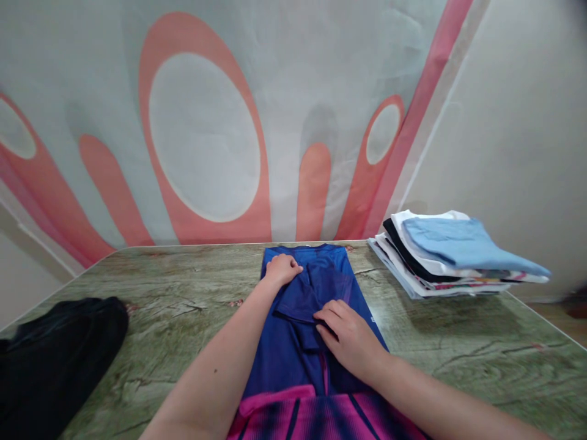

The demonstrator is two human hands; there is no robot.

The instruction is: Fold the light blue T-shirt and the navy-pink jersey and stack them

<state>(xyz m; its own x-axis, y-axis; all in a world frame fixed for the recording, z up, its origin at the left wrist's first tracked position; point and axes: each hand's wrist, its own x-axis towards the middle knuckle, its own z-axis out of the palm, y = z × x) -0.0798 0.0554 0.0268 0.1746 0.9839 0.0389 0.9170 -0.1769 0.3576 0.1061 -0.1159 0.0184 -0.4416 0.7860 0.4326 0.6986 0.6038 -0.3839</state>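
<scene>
Nearest, btm ctr of frame: pink cloth (330,418) w/ dark streaks, running off the btm edge; can't tell if it's part of the shirt (284,360) right above it. Shirt = dark blue, brighter blue at far end, lying lengthwise on the counter (183,281), mid frame, a bit R of ctr. Lower L of frame: black cloth (59,360), heaped, cut off by the frame edge, well apart from the shirt.

R hand (348,336), arm in from lower R, is on the shirt, fingertips at near edge of a folded-over flap (300,299). Its grip: thumb a bit apart from index; can't tell if it pinches the flap's edge. L hand (282,269), arm in from btm L of ctr, is farther up, on the shirt's upper L part, fingers curled. Its grip: can't tell if clamped on fabric or just resting.

Mid R of frame: stack of folded clothes (422,284) on the counter, well apart from both hands; mostly white & black layers, light blue top (454,241) uppermost, one end sticking out R. Bg: grey hanging (284,122) w/ coral ovals & bars, upper frame; pale wall (518,122) upper R.
</scene>
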